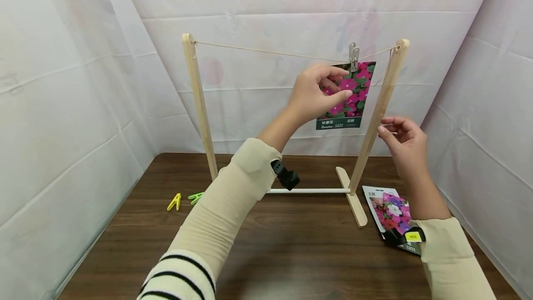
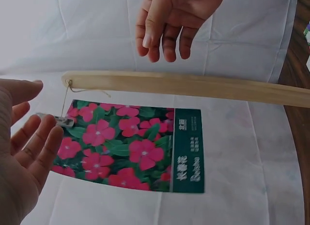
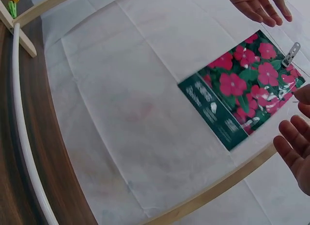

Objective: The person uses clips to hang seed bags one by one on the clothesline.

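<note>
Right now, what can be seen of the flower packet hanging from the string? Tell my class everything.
The flower packet is a flat, glossy-looking rectangle, printed with pink flowers and green leaves above a dark green band with white lettering. A metal-looking clip holds its top edge at the string; it hangs upright, slightly aslant, beside the right-hand wooden post. The left hand partly covers it in the head view, but the right wrist view shows them apart.
</note>
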A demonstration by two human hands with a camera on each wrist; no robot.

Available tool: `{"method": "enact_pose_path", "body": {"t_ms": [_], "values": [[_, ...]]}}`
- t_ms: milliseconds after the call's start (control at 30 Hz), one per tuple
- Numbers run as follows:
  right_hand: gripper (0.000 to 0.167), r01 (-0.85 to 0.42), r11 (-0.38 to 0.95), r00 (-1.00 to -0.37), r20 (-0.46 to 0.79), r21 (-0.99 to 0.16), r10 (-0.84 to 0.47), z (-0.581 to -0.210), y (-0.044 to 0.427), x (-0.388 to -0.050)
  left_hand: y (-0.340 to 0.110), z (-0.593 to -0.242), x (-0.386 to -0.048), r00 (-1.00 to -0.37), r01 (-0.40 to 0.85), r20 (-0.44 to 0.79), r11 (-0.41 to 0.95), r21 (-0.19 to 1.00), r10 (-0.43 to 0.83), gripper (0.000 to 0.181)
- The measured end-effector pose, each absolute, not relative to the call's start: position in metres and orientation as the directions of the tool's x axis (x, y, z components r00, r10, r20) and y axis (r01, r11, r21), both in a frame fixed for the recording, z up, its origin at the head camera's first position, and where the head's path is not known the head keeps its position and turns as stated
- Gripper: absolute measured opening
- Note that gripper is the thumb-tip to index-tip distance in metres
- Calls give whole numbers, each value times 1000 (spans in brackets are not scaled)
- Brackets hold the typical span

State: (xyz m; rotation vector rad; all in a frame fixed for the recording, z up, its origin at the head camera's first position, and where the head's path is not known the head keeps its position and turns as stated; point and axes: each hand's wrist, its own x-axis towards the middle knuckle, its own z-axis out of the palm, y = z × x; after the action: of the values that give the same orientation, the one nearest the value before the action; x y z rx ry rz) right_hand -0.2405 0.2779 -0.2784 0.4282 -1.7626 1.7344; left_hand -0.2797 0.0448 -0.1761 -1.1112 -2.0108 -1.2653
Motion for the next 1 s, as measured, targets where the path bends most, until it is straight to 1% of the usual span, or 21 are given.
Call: {"method": "enact_pose_path", "body": {"t_ms": [167, 267, 467, 700, 867, 1000], "values": [[20, -614, 188, -754, 640, -766, 147, -282, 280, -236, 39, -183, -277, -564, 826, 742, 239, 511, 363, 35], [20, -607, 240, -755, 644, -758, 125, -285, 281, -233, 35, -188, -275, -566, 825, 743, 241, 512, 358, 35], [20, -620, 269, -748, 659, -737, 84, -289, 281, -228, 27, -199, -273, -555, 831, 759, 210, 514, 340, 35], [27, -598, 370, -752, 657, -710, 46, -295, 283, -222, 16, -212, -271, -598, 797, 712, 186, 574, 366, 39], [29, -610, 360, -745, 666, -705, 42, -300, 284, -219, 9, -219, -270, -610, 783, 691, 164, 599, 388, 42], [34, -636, 335, -733, 680, -695, 19, -304, 286, -218, 2, -224, -269, -607, 777, 674, 139, 614, 420, 47]]}}
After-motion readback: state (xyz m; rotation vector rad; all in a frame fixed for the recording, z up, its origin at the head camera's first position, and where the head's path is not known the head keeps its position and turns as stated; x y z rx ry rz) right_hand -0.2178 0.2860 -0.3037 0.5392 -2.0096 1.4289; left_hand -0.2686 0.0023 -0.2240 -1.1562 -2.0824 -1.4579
